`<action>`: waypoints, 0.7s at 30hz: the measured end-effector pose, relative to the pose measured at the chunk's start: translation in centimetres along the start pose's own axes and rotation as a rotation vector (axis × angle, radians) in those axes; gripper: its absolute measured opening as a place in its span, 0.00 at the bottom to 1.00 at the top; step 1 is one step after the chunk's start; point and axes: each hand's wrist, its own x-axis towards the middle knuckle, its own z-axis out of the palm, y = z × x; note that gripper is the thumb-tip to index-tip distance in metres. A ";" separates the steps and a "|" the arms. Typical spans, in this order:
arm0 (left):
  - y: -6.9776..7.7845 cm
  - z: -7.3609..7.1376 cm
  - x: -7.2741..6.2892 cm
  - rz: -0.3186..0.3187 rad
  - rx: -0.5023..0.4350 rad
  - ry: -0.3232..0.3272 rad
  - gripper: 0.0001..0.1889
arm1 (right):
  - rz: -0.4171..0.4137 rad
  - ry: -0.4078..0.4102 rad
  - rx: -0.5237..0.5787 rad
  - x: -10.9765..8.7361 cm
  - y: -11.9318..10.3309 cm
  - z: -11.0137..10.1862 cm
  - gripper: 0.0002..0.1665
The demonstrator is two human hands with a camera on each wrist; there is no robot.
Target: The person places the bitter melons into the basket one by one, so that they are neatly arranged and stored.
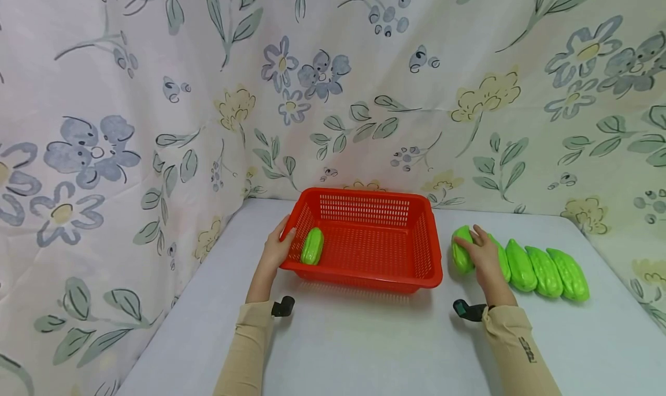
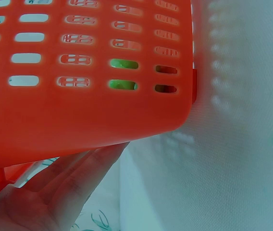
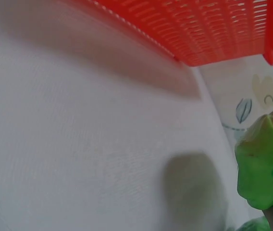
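My left hand (image 1: pixel 274 250) grips the left rim of a red plastic basket (image 1: pixel 366 240); in the left wrist view its fingers (image 2: pixel 86 180) lie against the basket's outer side. One green bitter melon (image 1: pixel 313 246) lies inside by the left wall. To the right of the basket, my right hand (image 1: pixel 485 256) holds another ridged bitter melon (image 1: pixel 461 250) between thumb and fingers. That melon (image 3: pixel 261 163) hangs above the table in the right wrist view, its shadow apart from it. The right hand partly covers the nearest melon of the row beside it.
Several more bitter melons (image 1: pixel 543 271) lie side by side in a row on the right of the white table (image 1: pixel 364 350). A floral curtain (image 1: pixel 364 95) hangs behind the table and along its left side.
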 end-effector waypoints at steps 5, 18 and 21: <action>-0.1 0.0 0.1 -0.002 0.000 -0.002 0.30 | -0.012 -0.006 0.040 -0.2 -0.7 0.0 0.49; -0.1 0.0 0.1 -0.011 -0.007 0.007 0.30 | -0.009 -0.022 0.109 -1.1 -3.1 -0.1 0.48; -0.1 0.0 0.1 -0.014 -0.009 0.005 0.30 | -0.019 -0.023 0.104 -1.2 -3.6 -0.1 0.49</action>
